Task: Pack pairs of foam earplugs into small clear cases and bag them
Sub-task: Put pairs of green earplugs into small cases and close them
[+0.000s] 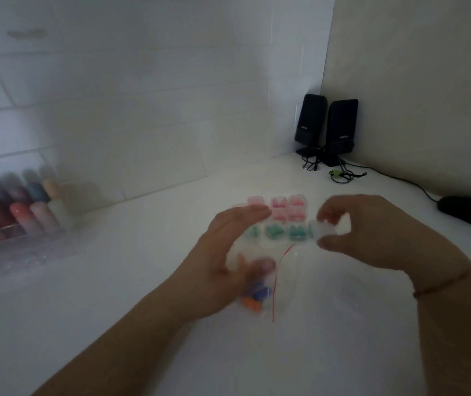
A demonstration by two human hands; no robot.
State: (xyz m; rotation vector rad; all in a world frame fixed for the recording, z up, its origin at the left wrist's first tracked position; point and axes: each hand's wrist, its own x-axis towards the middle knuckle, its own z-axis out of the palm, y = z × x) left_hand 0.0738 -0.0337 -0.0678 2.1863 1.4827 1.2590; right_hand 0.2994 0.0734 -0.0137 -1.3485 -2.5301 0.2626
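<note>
While blurred by motion, still readable in outline. Left hand [228, 252] low over the white desk [114, 295], fingers spread and pointing toward the cases, thumb pressed onto a clear zip bag [268, 284] with a red seal line; grasp on the bag likely, though too smeared to tell how firmly. Inside that bag, under and just below the thumb, blue and orange earplugs [253, 298], seemingly in a case, details lost to blur.

Right hand [371, 232] raised a little beyond and to the right, thumb and fingertips pinched on a small clear case [328, 228]; contents of that case unreadable, perhaps a hint of pink near the fingertips. Thin bracelet [445, 284] around the right wrist.

Between and just behind the two hands, rows of filled cases on the desk: pink earplug cases [285, 207] in the far rows, teal earplug cases [283, 232] in the near row, the leftmost ones partly hidden by the left fingers, the rightmost touching or just beside the held case.

Far left against the tiled wall, a clear organiser [14, 212] of coloured bottles. In the back corner, two black speakers [327, 124] with trailing cables. At the right edge, a black mouse [468, 212].
</note>
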